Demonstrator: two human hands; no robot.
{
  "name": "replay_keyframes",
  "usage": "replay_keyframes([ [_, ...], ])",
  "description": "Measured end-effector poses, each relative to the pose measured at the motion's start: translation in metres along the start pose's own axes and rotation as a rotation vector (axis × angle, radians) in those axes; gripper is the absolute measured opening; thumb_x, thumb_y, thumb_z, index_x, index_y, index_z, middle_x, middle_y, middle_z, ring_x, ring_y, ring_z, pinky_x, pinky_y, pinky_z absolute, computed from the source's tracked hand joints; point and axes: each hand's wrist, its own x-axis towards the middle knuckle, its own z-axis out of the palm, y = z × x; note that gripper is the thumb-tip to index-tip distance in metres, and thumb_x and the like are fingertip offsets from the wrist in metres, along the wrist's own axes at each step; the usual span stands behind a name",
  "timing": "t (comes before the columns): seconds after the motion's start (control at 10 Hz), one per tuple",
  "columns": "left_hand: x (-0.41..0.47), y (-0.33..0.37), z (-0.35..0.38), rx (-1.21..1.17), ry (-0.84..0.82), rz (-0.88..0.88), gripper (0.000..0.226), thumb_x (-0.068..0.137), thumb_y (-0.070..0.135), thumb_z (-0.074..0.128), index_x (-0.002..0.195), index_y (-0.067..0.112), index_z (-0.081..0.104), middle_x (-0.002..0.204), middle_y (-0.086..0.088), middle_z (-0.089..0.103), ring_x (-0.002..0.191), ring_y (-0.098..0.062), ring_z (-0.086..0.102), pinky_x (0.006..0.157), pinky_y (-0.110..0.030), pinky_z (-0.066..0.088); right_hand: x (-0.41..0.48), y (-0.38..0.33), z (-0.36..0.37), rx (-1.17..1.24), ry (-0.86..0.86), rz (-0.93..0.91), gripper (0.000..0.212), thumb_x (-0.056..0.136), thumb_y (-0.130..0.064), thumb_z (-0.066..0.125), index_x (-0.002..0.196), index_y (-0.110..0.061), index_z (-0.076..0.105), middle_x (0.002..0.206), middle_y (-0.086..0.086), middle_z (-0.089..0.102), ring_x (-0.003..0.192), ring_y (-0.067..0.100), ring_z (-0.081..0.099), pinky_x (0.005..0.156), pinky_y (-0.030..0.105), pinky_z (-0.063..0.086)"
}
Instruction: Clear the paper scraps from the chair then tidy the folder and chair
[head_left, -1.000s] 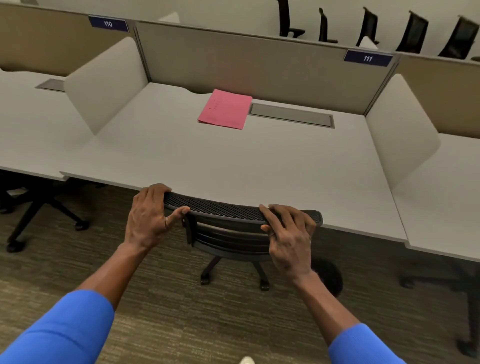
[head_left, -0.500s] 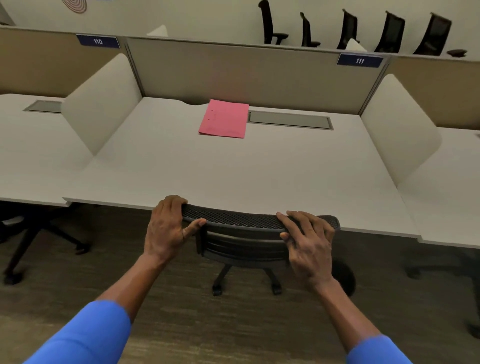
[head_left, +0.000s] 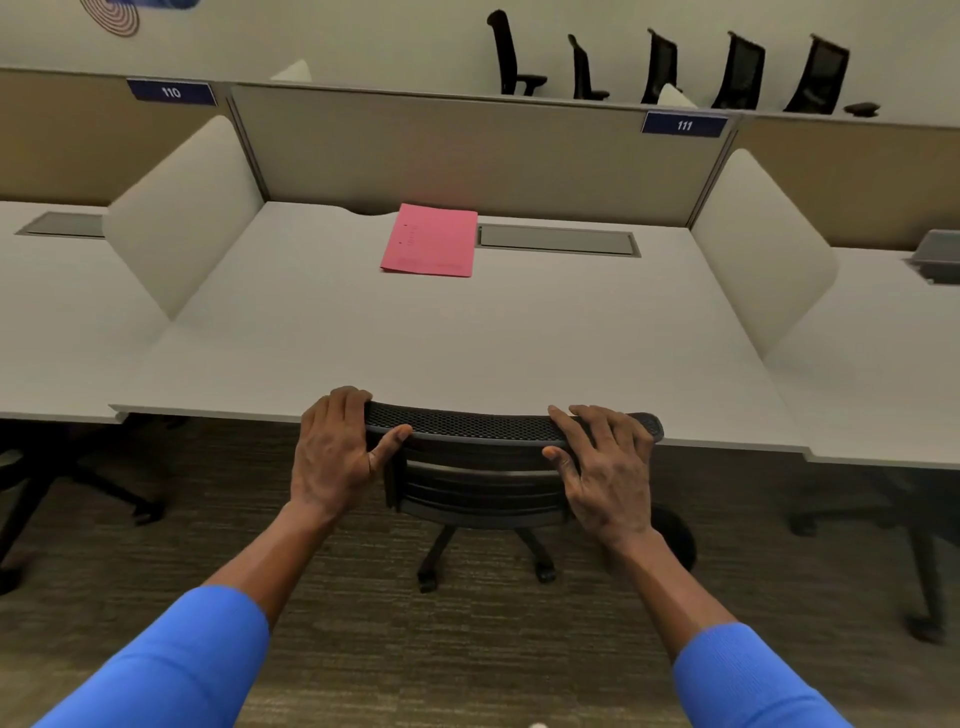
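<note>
A black mesh office chair (head_left: 478, 483) stands tucked under the front edge of the white desk (head_left: 415, 338), its seat hidden beneath the desktop. My left hand (head_left: 337, 452) grips the left end of the chair's backrest top, thumb on the near side. My right hand (head_left: 605, 467) grips the right end of the same rim. A pink folder (head_left: 431, 240) lies flat and closed at the back of the desk, near the partition. No paper scraps show anywhere.
Beige partitions (head_left: 467, 156) and white angled side screens (head_left: 182, 218) enclose the desk. A grey cable hatch (head_left: 558, 240) sits right of the folder. Neighbouring desks flank both sides. Other chair bases (head_left: 78, 483) stand on the carpet; black chairs (head_left: 665, 67) line the far wall.
The chair has rolled forward under the desk with both hands still on its backrest. The view has lifted, showing more of the far wall.
</note>
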Motion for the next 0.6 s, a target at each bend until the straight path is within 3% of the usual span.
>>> replay_keyframes([
  [0.3,0.001,0.002,-0.004,0.084,-0.047,0.001,0.076,0.099,0.08,0.023,0.123,0.014,0.054,0.117,-0.006,0.057,0.105,-0.027,0.057,0.101,-0.044,0.046,0.0,0.002,-0.003,-0.015,-0.04,-0.007,0.057,0.105,-0.066,0.035,0.15,-0.035,0.05,0.145,-0.001,0.057,0.137,0.025,0.048,0.113,0.046,0.034],
  [0.4,0.002,0.005,-0.01,0.151,-0.057,0.0,0.083,0.098,0.081,0.02,0.124,0.012,0.056,0.125,-0.011,0.058,0.117,-0.031,0.058,0.116,-0.049,0.04,0.001,-0.002,-0.01,-0.023,-0.078,-0.006,0.063,0.103,-0.071,0.034,0.153,-0.034,0.047,0.149,-0.001,0.053,0.139,0.024,0.045,0.115,0.046,0.033],
  [0.5,0.003,0.006,-0.018,0.159,-0.055,0.014,0.087,0.094,0.083,0.03,0.132,0.008,0.055,0.147,-0.02,0.047,0.141,-0.036,0.047,0.125,-0.053,0.032,0.001,-0.007,-0.019,-0.002,-0.07,-0.022,0.069,0.102,-0.073,0.034,0.155,-0.03,0.043,0.152,0.0,0.051,0.142,0.023,0.044,0.118,0.046,0.03],
  [0.6,0.019,0.017,-0.039,0.133,-0.03,0.037,0.089,0.093,0.083,0.034,0.137,0.007,0.054,0.153,-0.021,0.042,0.147,-0.037,0.041,0.128,-0.053,0.028,0.014,-0.014,-0.036,0.061,-0.026,-0.023,0.077,0.099,-0.076,0.036,0.155,-0.024,0.043,0.153,0.002,0.051,0.143,0.022,0.043,0.121,0.047,0.028],
])
